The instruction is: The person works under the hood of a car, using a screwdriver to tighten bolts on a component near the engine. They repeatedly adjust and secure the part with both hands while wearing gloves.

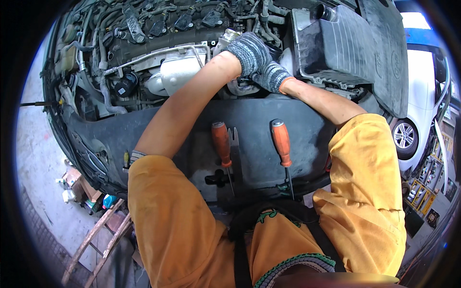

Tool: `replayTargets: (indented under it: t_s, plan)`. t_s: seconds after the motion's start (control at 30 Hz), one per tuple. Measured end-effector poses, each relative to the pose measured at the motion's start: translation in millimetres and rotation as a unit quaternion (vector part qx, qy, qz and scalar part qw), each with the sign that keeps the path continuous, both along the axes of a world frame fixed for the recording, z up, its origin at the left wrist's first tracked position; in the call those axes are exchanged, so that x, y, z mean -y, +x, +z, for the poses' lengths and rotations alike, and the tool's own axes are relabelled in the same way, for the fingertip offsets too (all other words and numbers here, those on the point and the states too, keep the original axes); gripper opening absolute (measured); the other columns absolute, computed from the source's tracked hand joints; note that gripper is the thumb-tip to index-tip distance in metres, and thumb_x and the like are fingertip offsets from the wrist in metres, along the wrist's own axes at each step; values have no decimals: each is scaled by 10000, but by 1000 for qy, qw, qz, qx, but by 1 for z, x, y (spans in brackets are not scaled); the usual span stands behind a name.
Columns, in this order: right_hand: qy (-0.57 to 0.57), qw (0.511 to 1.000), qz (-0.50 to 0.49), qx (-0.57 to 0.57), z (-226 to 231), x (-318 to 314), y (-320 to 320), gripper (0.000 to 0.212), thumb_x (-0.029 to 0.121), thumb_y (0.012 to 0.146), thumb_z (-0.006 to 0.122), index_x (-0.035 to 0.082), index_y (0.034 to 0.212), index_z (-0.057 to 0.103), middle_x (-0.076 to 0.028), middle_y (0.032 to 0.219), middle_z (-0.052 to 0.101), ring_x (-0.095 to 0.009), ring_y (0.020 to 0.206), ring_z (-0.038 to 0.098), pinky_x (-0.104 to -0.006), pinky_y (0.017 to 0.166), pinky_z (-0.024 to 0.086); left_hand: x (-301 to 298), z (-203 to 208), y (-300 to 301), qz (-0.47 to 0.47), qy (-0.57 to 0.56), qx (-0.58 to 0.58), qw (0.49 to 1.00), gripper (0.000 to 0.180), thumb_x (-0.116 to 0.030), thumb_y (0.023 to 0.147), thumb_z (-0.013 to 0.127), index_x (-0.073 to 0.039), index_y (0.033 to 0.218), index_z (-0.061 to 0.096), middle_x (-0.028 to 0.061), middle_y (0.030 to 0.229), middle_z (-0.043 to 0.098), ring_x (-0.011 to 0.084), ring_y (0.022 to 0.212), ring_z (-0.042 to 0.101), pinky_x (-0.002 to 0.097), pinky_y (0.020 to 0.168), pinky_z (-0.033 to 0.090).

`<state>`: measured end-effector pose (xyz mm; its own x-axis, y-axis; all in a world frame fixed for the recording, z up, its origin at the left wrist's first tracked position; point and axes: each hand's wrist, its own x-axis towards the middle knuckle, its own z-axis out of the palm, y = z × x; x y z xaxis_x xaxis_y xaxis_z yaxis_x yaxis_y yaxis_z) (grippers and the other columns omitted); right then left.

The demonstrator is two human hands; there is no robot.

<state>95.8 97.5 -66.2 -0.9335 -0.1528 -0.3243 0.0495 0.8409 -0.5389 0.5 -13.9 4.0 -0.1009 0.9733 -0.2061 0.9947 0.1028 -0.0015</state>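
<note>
Both my hands wear grey knit work gloves and reach into the engine bay of a car. My left hand is bent down over the parts beside a metal fitting, its fingers curled. Just below and to its right, close against it, my right hand is also curled. Whatever the fingers hold is hidden beneath the gloves. A curved hose runs under the hands. Nearer to me, two orange-handled screwdrivers and a flat forked pry tool lie on the dark front cover.
A black air filter box stands right of my hands, with a dark panel beyond it. A silver heat shield and pipes lie to the left. A wooden ladder stands at lower left. A white car is parked on the right.
</note>
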Motion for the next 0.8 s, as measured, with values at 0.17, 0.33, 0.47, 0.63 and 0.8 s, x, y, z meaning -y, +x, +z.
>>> replayTargets:
  t_s: [0.17,0.33,0.47,0.63,0.8]
  plan:
    - [62,998,15,11,3,4,-6,374,284,902,483,64,1173,617,-196,1185,605,-348,1102,568,-385,952,441,-19,-7,-17,11,-80,14,997,181,-114,784,587,-95,916,710,140,877,697,317,822,687,412,681,551]
    - [64,998,15,8,-4,2,0,368,307,901,474,78,1136,638,-197,1139,626,-354,1055,593,-387,913,467,-10,3,1,43,-48,19,998,179,-124,764,592,-82,870,730,150,874,702,309,807,692,405,657,552]
    - [54,998,20,18,-18,-7,4,377,337,886,492,83,1119,646,-200,1118,634,-363,1037,600,-394,875,485,-7,13,15,91,-65,83,990,196,-147,772,590,-63,884,728,161,875,701,314,803,693,408,660,554]
    - [91,987,93,95,25,3,0,327,291,844,546,63,1043,671,-208,1031,660,-372,984,622,-414,833,500,10,7,42,133,-148,165,966,289,-229,797,604,-33,987,698,212,984,677,313,932,666,417,826,524]
    - [152,967,187,78,41,9,-5,255,211,817,561,54,971,689,-198,998,672,-358,931,648,-417,783,519,26,-55,40,218,-139,340,904,442,-361,768,657,-49,1082,665,207,1050,664,356,977,629,412,919,475]
